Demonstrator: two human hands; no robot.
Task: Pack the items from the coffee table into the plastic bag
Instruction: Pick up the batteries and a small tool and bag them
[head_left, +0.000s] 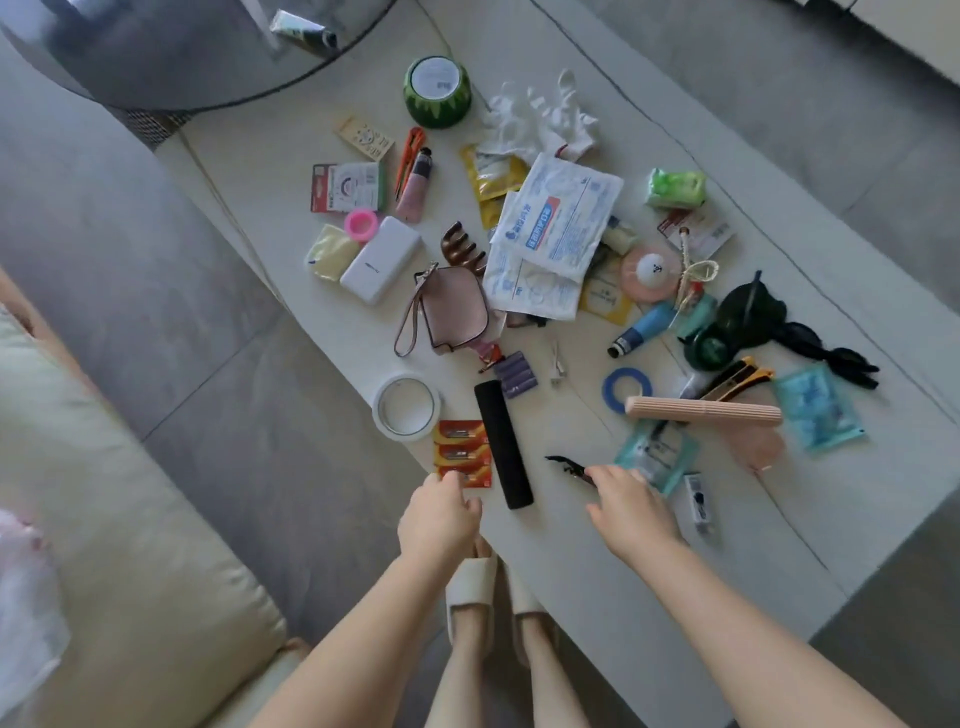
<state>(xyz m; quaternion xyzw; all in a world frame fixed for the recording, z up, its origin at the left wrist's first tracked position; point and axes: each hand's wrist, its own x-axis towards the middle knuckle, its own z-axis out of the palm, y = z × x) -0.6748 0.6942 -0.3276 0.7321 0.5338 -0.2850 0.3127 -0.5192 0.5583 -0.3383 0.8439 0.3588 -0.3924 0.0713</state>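
Battery packs (464, 453) lie just beyond your left hand (439, 517) — fingers curled, touching the nearest; your right hand (631, 506) pinches a black corkscrew (570, 467).

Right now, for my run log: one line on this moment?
left hand: on battery packs | right hand: at black tool | bagged: nothing visible

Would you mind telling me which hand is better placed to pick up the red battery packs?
Left hand: its fingertips already touch the red battery packs, while the right hand is beyond the black cylinder.
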